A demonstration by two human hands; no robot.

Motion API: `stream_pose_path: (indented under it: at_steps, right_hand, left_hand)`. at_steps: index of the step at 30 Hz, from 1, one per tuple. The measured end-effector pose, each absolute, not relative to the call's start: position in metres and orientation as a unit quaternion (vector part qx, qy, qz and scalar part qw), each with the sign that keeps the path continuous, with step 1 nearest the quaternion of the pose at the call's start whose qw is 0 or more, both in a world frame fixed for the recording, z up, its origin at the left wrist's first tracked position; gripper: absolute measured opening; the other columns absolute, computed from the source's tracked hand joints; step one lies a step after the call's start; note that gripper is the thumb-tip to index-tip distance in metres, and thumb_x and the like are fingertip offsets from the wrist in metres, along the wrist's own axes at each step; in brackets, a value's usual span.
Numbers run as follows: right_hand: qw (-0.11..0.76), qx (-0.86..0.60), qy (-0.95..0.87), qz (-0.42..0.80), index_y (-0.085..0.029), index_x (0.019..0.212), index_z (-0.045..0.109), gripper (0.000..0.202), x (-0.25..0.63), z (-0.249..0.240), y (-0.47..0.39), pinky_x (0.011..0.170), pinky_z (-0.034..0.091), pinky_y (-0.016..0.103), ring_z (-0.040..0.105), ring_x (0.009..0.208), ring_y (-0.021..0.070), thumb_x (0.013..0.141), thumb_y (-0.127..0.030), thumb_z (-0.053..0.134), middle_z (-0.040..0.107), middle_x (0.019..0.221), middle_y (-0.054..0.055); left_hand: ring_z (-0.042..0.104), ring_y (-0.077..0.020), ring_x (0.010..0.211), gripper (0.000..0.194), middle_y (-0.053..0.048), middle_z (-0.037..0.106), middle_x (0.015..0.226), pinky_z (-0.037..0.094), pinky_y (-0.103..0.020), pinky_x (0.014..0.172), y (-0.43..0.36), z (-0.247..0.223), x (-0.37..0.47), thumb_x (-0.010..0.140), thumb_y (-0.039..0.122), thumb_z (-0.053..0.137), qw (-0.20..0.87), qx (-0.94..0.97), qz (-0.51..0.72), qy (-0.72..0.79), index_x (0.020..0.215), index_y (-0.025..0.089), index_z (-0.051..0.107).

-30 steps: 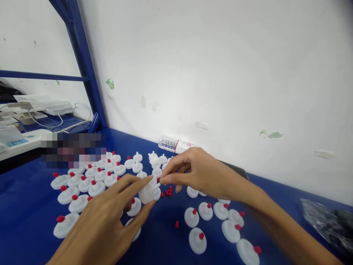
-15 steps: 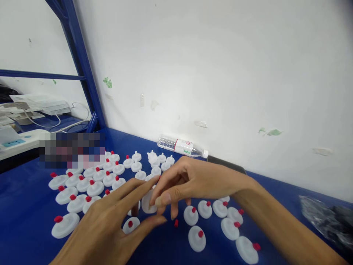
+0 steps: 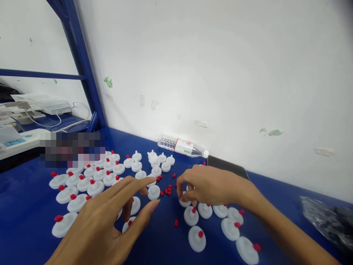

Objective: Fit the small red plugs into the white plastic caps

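White discs with red caps lie on the blue table point(image 3: 24, 206), a group at the left point(image 3: 95, 188) and another at the right point(image 3: 196, 239). Uncapped white discs point(image 3: 153, 192) stand near the middle, beside small loose red caps point(image 3: 168, 191). My left hand point(image 3: 110, 217) hovers over the left group, thumb and fingers apart, holding nothing. My right hand point(image 3: 209, 184) is bent down at the back of the right group, its fingers curled round the edge of a white disc point(image 3: 184, 200), which they partly hide.
A clear plastic bottle point(image 3: 183, 146) lies against the wall, with a dark flat object point(image 3: 227, 166) beside it. Crumpled clear plastic point(image 3: 322, 217) is at the right. A power strip point(image 3: 22, 143) and a blue frame post point(image 3: 85, 66) are at the left.
My hands have moved apart, the right one to the right with a disc, the left one slightly back. Loose red caps and an uncapped disc between them have come into view.
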State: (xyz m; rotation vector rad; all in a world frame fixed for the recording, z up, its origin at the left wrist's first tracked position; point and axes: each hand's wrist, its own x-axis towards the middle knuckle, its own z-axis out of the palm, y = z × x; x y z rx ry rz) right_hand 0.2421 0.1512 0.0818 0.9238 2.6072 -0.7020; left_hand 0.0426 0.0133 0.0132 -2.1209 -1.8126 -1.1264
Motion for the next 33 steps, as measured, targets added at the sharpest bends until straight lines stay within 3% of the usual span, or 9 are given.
stream_pose_path:
  at_steps: [5,9,14,19,21,25,30,33]
  right_hand:
    - [0.033,0.354,0.915,-0.189,-0.024,0.093,0.077,0.021,0.233,0.081,0.144,0.054,0.037,0.028,0.063,0.064,0.0172,0.091,-0.043,0.069,0.072,0.071,0.001]
    - [-0.063,0.314,0.934,-0.159,-0.023,0.099,0.077,0.017,0.214,0.064,0.137,0.057,0.033,0.027,0.063,0.070,0.0161,0.094,-0.038,0.068,0.074,0.079,0.001]
    - [-0.096,0.242,0.956,-0.133,-0.022,0.097,0.077,0.012,0.202,0.045,0.136,0.060,0.032,0.027,0.067,0.078,0.0156,0.092,-0.016,0.068,0.078,0.086,0.001]
    - [-0.145,0.246,0.915,-0.286,-0.022,0.090,0.079,0.011,0.213,0.076,0.132,0.068,0.044,0.024,0.067,0.073,0.0119,0.094,-0.023,0.069,0.079,0.085,-0.002]
    - [-0.152,0.217,0.897,-0.353,-0.023,0.089,0.080,0.010,0.219,0.091,0.129,0.067,0.046,0.022,0.067,0.072,0.0101,0.093,-0.024,0.071,0.078,0.084,-0.003]
    - [-0.087,0.273,0.882,-0.373,-0.024,0.098,0.079,0.012,0.229,0.102,0.125,0.055,0.046,0.022,0.066,0.058,0.0112,0.089,-0.031,0.074,0.077,0.075,-0.003]
    - [0.063,0.341,0.911,-0.224,-0.020,0.081,0.079,0.016,0.235,0.094,0.122,0.056,0.042,0.025,0.070,0.067,0.0172,0.075,-0.007,0.072,0.079,0.075,0.001]
    - [0.110,0.319,0.921,-0.196,-0.019,0.081,0.078,0.018,0.230,0.087,0.116,0.059,0.040,0.025,0.071,0.078,0.0199,0.072,-0.005,0.071,0.079,0.077,0.002]
  left_hand:
    - [0.054,-0.0036,0.045,0.025,0.007,0.072,0.081,0.037,-0.016,0.038,0.012,0.013,0.041,0.101,0.041,0.054,0.078,-0.693,-0.375,-0.611,0.123,0.031,0.062]
    - [0.054,-0.0040,0.045,0.023,0.009,0.069,0.072,0.040,-0.016,0.043,0.013,0.013,0.039,0.101,0.038,0.052,0.092,-0.699,-0.367,-0.606,0.120,0.029,0.062]
    - [0.052,-0.0057,0.044,0.023,0.009,0.064,0.071,0.050,-0.018,0.060,0.014,0.014,0.038,0.101,0.038,0.052,0.116,-0.688,-0.359,-0.620,0.120,0.030,0.062]
    - [0.067,-0.0108,0.065,0.031,0.001,0.071,0.102,0.051,-0.020,0.056,0.014,0.012,0.039,0.099,0.050,0.052,0.119,-0.684,-0.336,-0.636,0.119,0.030,0.065]
    - [0.063,-0.0091,0.058,0.031,0.003,0.072,0.098,0.047,-0.019,0.049,0.015,0.012,0.040,0.097,0.053,0.055,0.108,-0.694,-0.332,-0.630,0.117,0.032,0.066]
    - [0.043,-0.0069,0.038,0.032,0.007,0.066,0.071,0.036,-0.020,0.038,0.015,0.011,0.040,0.098,0.054,0.054,0.124,-0.694,-0.345,-0.619,0.115,0.031,0.068]
    - [0.047,-0.0083,0.039,0.038,0.004,0.071,0.074,0.041,-0.021,0.039,0.018,0.012,0.038,0.098,0.056,0.052,0.148,-0.684,-0.343,-0.627,0.114,0.027,0.071]
    - [0.047,-0.0082,0.037,0.042,0.004,0.071,0.070,0.040,-0.021,0.037,0.019,0.012,0.037,0.099,0.057,0.050,0.154,-0.683,-0.343,-0.627,0.112,0.024,0.073]
